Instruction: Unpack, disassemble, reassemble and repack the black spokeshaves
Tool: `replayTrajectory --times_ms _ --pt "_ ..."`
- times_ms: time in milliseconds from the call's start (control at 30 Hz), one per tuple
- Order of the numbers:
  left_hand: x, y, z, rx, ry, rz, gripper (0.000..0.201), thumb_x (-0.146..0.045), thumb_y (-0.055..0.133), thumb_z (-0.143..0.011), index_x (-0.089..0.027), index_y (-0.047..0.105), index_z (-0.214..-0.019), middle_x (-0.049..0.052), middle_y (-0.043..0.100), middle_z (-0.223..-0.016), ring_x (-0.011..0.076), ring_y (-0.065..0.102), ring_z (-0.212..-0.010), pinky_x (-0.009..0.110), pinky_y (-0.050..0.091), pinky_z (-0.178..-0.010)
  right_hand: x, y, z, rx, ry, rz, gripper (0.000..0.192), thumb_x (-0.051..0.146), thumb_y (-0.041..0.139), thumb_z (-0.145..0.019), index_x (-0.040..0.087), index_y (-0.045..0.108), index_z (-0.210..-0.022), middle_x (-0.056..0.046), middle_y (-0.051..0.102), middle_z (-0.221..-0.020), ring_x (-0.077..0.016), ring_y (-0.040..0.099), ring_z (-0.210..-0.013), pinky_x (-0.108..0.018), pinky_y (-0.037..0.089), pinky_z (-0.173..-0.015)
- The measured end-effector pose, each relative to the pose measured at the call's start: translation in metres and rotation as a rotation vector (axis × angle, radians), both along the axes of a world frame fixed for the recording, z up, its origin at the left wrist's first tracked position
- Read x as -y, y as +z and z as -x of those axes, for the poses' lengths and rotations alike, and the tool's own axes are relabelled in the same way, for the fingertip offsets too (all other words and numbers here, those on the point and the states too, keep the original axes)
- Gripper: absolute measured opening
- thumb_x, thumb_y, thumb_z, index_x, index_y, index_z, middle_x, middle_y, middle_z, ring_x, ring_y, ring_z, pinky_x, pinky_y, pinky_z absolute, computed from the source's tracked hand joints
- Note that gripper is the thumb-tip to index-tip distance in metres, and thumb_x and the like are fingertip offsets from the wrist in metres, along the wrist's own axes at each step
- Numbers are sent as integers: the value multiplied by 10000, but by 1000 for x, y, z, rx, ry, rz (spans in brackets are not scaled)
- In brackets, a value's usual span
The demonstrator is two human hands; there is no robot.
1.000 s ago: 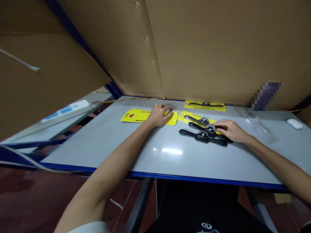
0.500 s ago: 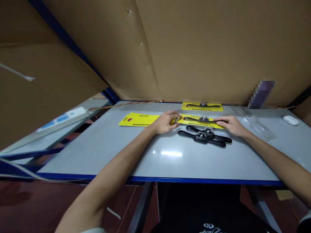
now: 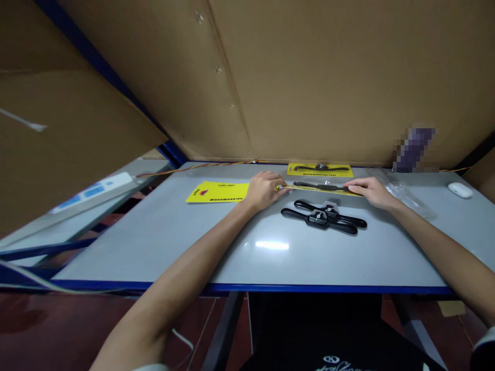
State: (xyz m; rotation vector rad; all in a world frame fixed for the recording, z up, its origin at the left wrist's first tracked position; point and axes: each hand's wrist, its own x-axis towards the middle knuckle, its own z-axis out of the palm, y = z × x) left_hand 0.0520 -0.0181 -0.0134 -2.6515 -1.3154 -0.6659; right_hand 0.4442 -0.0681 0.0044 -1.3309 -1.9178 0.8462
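Between my hands a yellow-carded spokeshave package [image 3: 323, 187] is held by its two ends, tilted so that its card shows nearly edge-on. My left hand [image 3: 266, 189] is closed on the left end, fingers on top. My right hand [image 3: 369, 191] pinches the right end between thumb and fingers. Just in front of it lie two loose black spokeshaves [image 3: 319, 218], one partly over the other. Beside my left hand sit yellow printed cards [image 3: 216, 192], partly covered by that hand. Behind, against the back panel, rests another packaged spokeshave [image 3: 320, 169].
Clear plastic blister shells [image 3: 408, 198] lie right of my right hand, with a white computer mouse [image 3: 460, 190] beyond. A pixelated dark object [image 3: 415, 149] leans at the back. A cardboard panel [image 3: 309, 77] closes off the table's rear; a white power strip [image 3: 95, 191] is at left.
The held package has tipped from lying face-up to almost edge-on, its far side raised toward me or its front lifted. Both hands keep their hold on its ends.
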Motion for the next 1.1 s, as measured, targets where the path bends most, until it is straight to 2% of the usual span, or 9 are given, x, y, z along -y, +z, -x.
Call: replayTrajectory --times_ms 233,400,567,733,867,1100 --pt "-10 6 10 -76 -39 -48 617 -618 388 -1124 -214 827 -967 161 826 -1041 326 701 -1003 479 477 -897 -1 1 11 20 40 -32 325 441 663 -978 276 899 -1129 -81 842 -1289 -332 762 -1225 -547 554 -1141" --pt "-10 7 10 -72 -18 -51 553 -555 411 -1115 -219 833 -991 147 830 -1078 320 707 -1007 473 481 -895 0 1 11 51 43 -58 323 436 647 -1000 300 894 -1158 -69 838 -1304 -323 760 -1238 -544 554 -1143" --pt "-12 7 13 -69 -8 -78 481 -490 451 -1086 -221 840 -997 148 807 -1000 316 715 -980 469 496 -905 1 2 10 72 55 -67 335 422 643 -1006 282 886 -1190 -69 846 -1278 -318 770 -1204 -526 573 -1102" --pt "-15 15 20 -133 2 -97 550 -555 405 -1105 -237 849 -1031 145 769 -939 315 682 -946 465 502 -878 3 3 10 78 65 -67 353 432 642 -1014 293 876 -1239 -61 837 -1306 -317 763 -1220 -526 574 -1105" --pt "-12 23 25 -104 -19 -102 534 -561 409 -1114 -244 838 -1085 134 768 -936 309 674 -942 460 519 -902 5 4 10 80 64 -62 344 430 662 -1004 296 879 -1235 -55 839 -1300 -318 764 -1221 -518 575 -1110" --pt "-18 18 27 -71 -147 -254 494 -525 456 -1117 -228 782 -894 96 746 -782 243 661 -759 367 509 -739 6 4 13 66 84 -54 391 464 672 -996 253 873 -1257 -75 849 -1271 -305 780 -1164 -484 601 -1047"
